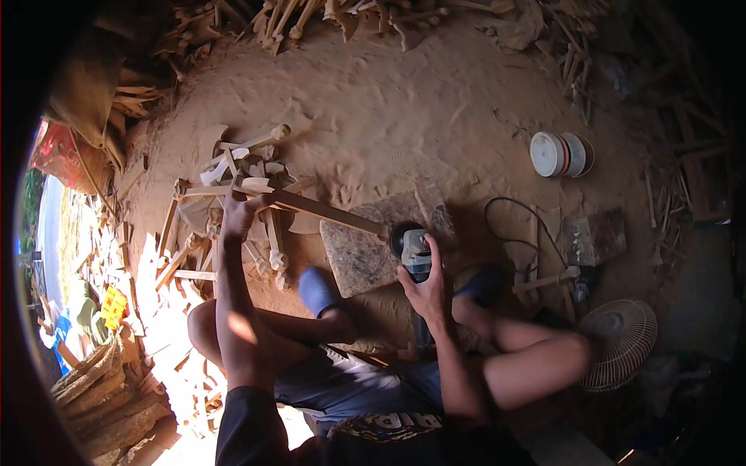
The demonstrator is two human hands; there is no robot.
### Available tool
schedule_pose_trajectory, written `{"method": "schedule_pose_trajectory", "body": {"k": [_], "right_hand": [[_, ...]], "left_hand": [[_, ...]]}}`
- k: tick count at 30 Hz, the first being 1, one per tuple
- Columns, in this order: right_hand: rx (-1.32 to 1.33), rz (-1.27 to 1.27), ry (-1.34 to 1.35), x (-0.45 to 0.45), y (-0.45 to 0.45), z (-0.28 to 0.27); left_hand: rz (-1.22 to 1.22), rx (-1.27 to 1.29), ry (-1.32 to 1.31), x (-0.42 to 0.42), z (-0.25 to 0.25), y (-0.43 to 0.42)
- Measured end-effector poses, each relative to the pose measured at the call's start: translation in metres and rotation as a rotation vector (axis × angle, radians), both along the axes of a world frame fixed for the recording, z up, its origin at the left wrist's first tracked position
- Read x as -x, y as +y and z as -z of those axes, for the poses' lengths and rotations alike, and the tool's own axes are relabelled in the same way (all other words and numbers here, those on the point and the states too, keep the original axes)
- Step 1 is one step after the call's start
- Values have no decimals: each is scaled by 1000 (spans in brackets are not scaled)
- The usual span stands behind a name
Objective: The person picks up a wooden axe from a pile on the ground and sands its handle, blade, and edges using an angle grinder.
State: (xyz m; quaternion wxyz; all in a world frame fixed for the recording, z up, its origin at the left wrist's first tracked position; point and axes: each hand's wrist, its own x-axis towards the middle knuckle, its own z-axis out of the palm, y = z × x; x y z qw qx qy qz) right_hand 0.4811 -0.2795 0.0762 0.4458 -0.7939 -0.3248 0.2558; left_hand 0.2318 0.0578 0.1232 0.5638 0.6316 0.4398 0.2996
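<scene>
My left hand (242, 213) is closed around one end of a long, slim wooden piece (330, 213). The piece slants down to the right across a low stone-like block (353, 264). In my right hand (427, 289) is an angle grinder (417, 250), its round black disc (399, 236) at the far end of the wood; whether they touch I cannot tell. Beneath and around my left hand lies a heap of shaped wooden pieces (272, 233). My feet in blue clogs (317, 291) flank the block.
A pale bucket (550, 154) lies on its side at the right. A black cable (536, 211) loops across the sandy ground (350, 109). Near my right knee stands a round fan (618, 342). More wood (295, 19) is piled along the far edge, and a yellow object (114, 307) sits left.
</scene>
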Motion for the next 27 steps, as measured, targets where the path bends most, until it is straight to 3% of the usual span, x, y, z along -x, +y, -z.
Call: {"method": "schedule_pose_trajectory", "body": {"k": [5,17,21,27], "right_hand": [[-30,58,-13,0,-5,6],[-74,34,114,-27,6,6],[33,25,66,-25,2,-1],[-16,34,109,-26,4,-2]], "left_hand": [[4,16,47,4,3,4],[17,27,-136,4,1,2],[40,-13,-84,8,6,7],[68,-39,-77,0,-1,4]]}}
